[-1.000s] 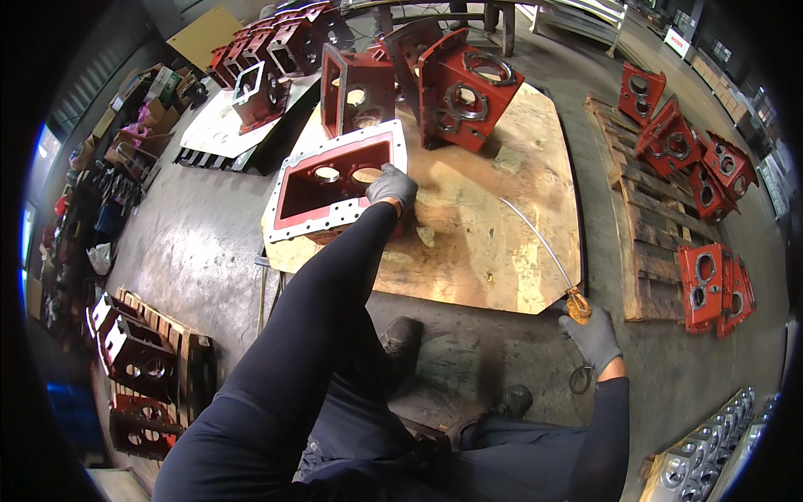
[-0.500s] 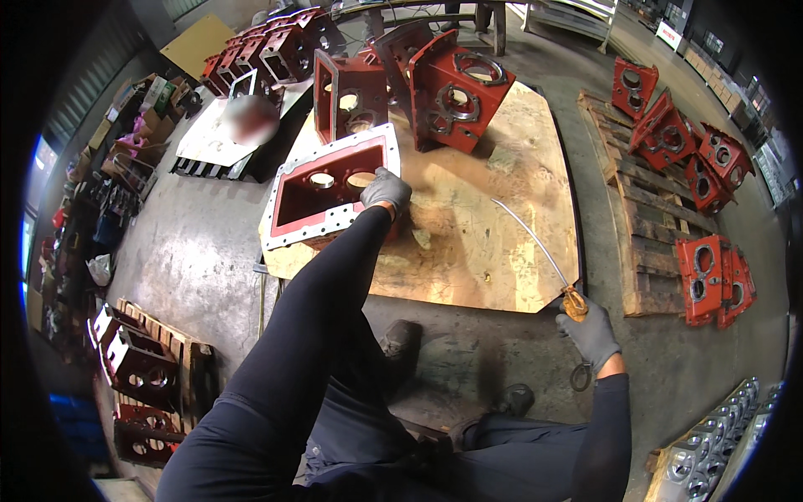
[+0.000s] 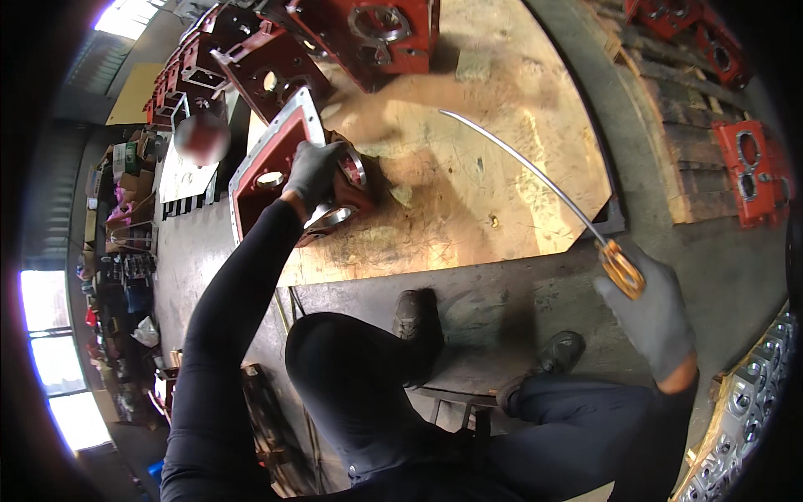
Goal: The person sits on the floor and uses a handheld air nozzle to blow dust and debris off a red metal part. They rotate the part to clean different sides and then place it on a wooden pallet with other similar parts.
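one left hand [image 3: 314, 174] gripping partly hidden red housing [image 3: 273, 152] | right hand [image 3: 657, 314] gripping orange-handled rod [image 3: 539, 176]

Scuffed wooden tabletop [image 3: 493, 197] and the grey floor [image 3: 477, 297] around it

A big red housing [image 3: 360, 48] sits on the tabletop's far part, a darker red housing [image 3: 288, 65] at its far left. A pale-flanged housing [image 3: 268, 159] leans at the tabletop's left edge; how much of it rests on the wood cannot be told. Right of the tabletop, the floor bears a slatted pallet [image 3: 694, 146] carrying red castings [image 3: 750, 165]. Two dark shoes [image 3: 418, 328] stand on the floor before the tabletop.
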Tool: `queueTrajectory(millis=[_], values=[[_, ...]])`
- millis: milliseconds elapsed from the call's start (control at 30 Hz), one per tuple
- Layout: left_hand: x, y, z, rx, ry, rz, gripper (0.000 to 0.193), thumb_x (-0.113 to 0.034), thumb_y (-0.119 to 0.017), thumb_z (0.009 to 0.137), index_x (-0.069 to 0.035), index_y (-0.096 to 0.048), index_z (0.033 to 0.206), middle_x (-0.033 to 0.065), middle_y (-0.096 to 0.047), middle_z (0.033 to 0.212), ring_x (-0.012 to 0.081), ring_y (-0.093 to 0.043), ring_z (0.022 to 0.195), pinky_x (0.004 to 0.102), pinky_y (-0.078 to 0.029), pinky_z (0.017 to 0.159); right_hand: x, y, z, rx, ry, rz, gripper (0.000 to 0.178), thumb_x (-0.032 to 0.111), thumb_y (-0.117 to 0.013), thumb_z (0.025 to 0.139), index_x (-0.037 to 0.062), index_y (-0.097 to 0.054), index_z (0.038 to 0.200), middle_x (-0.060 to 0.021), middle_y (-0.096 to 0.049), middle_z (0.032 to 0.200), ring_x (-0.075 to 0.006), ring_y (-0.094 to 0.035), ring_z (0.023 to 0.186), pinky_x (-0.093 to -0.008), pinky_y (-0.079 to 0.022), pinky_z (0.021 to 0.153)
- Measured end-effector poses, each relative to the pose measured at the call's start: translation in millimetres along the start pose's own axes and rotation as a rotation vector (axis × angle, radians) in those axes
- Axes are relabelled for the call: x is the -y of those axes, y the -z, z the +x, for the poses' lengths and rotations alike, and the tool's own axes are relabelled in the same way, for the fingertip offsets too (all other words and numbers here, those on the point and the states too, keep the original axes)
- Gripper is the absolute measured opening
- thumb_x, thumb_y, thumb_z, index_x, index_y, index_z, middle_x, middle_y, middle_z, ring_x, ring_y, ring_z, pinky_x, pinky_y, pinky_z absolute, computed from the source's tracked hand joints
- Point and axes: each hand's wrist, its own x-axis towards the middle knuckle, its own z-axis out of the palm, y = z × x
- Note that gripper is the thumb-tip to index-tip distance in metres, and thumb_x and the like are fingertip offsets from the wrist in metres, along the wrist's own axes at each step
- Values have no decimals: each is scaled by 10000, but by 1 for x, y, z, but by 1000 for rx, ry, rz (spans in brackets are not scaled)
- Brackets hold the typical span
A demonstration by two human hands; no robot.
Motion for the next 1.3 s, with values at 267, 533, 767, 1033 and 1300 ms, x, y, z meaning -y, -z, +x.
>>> queueTrajectory(millis=[267, 533, 767, 1033, 1300], values=[[-5, -14, -14, -141, 94, -101, 472, -361, -767, 903, 26, -552, 1065, 105, -610, 964, 181, -572, 865, 363, -514, 796, -19, -11, 68, 216, -36, -11, 355, 12, -740, 902, 0, -661, 1248, -155, -707, 966, -219, -696, 878, -343, -539, 823], [2, -24, -13, -236, 203, -146, 491, -382, -750, 955, -8, -561, 1210, 164, -666, 1052, 267, -630, 945, 394, -506, 893, -57, -43, 126, 237, -128, 268, 290, 97, -777, 890, 28, -723, 1166, -196, -745, 963, -306, -751, 868, -369, -568, 777], [-34, -24, -19, -251, 274, 128, 555, -465, -680, 951, -27, -536, 1261, 273, -709, 1094, 475, -682, 1049, 514, -511, 916, -51, -109, 129, 468, -283, 472, 290, 151, -786, 919, 3, -719, 1159, -143, -771, 968, -193, -738, 817, -333, -575, 755], [-39, -22, -21, -227, 267, 83, 570, -427, -689, 934, -22, -516, 1295, 269, -701, 1108, 469, -678, 1054, 516, -508, 921, -22, -129, 193, 696, -533, 873, 195, 42, -745, 939, -27, -663, 1102, -60, -667, 812, -135, -647, 645, -306, -555, 563], [-5, -14, -22, -251, 177, 113, 496, -408, -728, 898, -3, -583, 1145, 227, -714, 1013, 396, -706, 964, 460, -527, 898, -32, -141, 205, 785, -504, 829, 195, 74, -757, 930, -36, -642, 1041, -80, -681, 753, -166, -683, 600, -320, -576, 558]])
